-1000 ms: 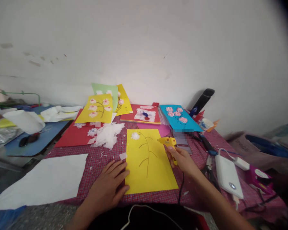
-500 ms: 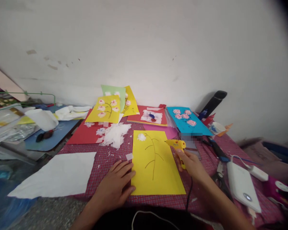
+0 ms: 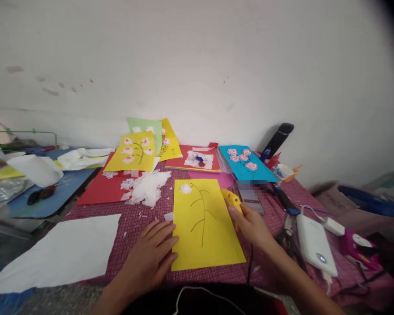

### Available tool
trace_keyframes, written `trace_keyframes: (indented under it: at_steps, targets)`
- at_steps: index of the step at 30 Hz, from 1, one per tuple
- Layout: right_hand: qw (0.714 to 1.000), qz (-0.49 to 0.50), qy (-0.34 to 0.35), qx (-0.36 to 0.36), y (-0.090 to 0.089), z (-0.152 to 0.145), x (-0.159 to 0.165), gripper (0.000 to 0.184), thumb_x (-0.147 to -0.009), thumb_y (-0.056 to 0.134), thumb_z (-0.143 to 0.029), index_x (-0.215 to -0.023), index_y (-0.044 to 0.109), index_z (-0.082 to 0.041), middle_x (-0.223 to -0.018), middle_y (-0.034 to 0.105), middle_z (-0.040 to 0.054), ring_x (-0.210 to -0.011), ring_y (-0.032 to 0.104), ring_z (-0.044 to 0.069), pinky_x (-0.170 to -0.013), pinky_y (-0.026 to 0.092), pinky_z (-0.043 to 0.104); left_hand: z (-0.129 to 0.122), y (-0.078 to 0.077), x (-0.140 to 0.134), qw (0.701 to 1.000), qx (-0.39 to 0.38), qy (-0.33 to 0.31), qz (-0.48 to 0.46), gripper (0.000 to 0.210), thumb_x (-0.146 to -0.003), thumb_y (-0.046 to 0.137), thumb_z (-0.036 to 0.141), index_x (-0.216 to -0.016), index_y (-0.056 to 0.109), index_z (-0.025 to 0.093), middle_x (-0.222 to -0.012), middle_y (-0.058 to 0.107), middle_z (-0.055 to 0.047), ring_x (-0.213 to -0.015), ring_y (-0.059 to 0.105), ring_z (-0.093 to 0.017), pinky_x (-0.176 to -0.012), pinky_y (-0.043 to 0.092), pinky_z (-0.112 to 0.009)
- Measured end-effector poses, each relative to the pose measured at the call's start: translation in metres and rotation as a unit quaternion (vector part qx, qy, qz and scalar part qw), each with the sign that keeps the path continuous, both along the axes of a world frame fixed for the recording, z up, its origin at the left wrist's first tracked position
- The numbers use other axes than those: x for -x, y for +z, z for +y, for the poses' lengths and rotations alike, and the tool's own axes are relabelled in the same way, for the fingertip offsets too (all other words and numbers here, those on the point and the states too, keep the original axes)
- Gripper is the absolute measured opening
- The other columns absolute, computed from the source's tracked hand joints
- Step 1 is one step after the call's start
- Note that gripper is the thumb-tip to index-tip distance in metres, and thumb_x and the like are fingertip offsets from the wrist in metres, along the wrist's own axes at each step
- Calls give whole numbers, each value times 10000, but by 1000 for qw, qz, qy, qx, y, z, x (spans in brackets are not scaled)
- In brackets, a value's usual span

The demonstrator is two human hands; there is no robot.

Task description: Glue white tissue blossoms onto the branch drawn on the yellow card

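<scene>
Glue gun rolled over, tip back at card edge

Half a second earlier the yellow glue gun (image 3: 231, 198) was side-on, handle visible; by this frame it had turned in the grip, showing its top, with the handle mostly hidden. Right hand (image 3: 251, 223) was wrapped around it. Nozzle sat at the upper right edge of the yellow card (image 3: 216, 238), off the drawn stem (image 3: 204, 214). Left hand (image 3: 153, 247) hadn't moved: flat, spread, gripping nothing, fingertips on the card's left edge. Card lay near the front of the surface (image 3: 134, 227).

Meaning: no visible progress on the card. Still one white tuft (image 3: 185, 188), upper left; other twigs bare.

Labels: no legible brand. Gun markings blurred, power bank (image 3: 316, 245) display unreadable, dark marks on the rear yellow card (image 3: 174, 144) too small to read.
</scene>
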State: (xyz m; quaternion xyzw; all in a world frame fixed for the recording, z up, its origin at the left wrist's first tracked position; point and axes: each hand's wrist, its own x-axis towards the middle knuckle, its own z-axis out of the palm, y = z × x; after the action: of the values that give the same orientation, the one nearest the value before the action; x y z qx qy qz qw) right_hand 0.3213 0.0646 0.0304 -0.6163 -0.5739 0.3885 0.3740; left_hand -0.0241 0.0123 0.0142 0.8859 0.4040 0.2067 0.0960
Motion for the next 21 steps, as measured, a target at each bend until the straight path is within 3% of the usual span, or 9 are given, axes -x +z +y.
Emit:
trace_keyframes:
  at_steps: [2,4,6,8,10,13,16,18,21]
  targets:
    - [996,-67,-13,-59,5,1,8,336,-858,616,-558,-817,567,-229,-659,604,16,-599,545,190,-546,356,280,6,11,-15,992,82,13,-99,288,-957,551,315,-1228,646,287,-1312,646,-48,-1238,558,-273,-1124,352,-563]
    - [986,-133,-17,-95,11,3,21,301,-847,627,-508,-881,558,-217,-765,635,39,-674,578,206,-584,373,286,14,21,-40,937,239,29,-255,304,-963,548,370,-1223,656,256,-1238,681,-84,-1160,605,-271,-1040,438,-507]
    - [978,-184,-10,-96,16,5,37,273,-856,607,-451,-937,528,-202,-822,641,49,-714,601,211,-611,388,290,21,28,-72,794,433,39,-424,385,-968,532,429,-1282,617,223,-1178,695,-123,-1028,660,-256,-892,517,-437]
    - [977,-201,-4,-74,19,2,53,262,-850,608,-395,-986,503,-197,-843,646,51,-718,616,209,-609,397,289,26,30,-104,665,529,19,-527,443,-882,682,394,-1285,603,229,-1218,675,-119,-1041,652,-242,-876,509,-384]
    - [977,-201,4,-63,20,-5,65,294,-819,630,-318,-1047,494,-192,-891,663,63,-748,636,216,-626,419,295,30,30,-128,604,538,13,-588,365,-827,754,368,-1140,670,201,-1154,691,-104,-1033,642,-231,-876,495,-351]
    - [978,-180,50,-93,26,-18,68,461,-785,642,-225,-1212,479,-166,-1105,667,126,-934,658,243,-767,480,341,34,30,-145,580,498,25,-644,340,-819,768,390,-1072,699,173,-1095,709,-99,-1020,640,-229,-909,474,-337]
    - [968,-123,189,-108,42,-9,47,664,-797,688,-273,-1404,431,-189,-1318,600,136,-1079,633,235,-876,506,354,36,30,-144,589,463,53,-660,358,-834,750,434,-1058,702,159,-1057,713,-103,-954,652,-225,-855,491,-333]
    - [956,-107,267,-56,53,18,25,443,-909,587,-334,-1334,549,-215,-1198,680,82,-947,680,198,-775,540,310,36,29,-140,589,467,74,-656,354,-830,750,455,-1013,701,157,-1002,712,-97,-889,657,-217,-797,509,-336]
    - [931,-347,108,-20,60,81,1,339,-1022,378,-273,-1073,691,-152,-934,733,72,-837,692,166,-733,512,248,34,23,-137,588,480,92,-644,347,-808,771,463,-942,695,152,-926,700,-83,-821,649,-202,-747,530,-343]
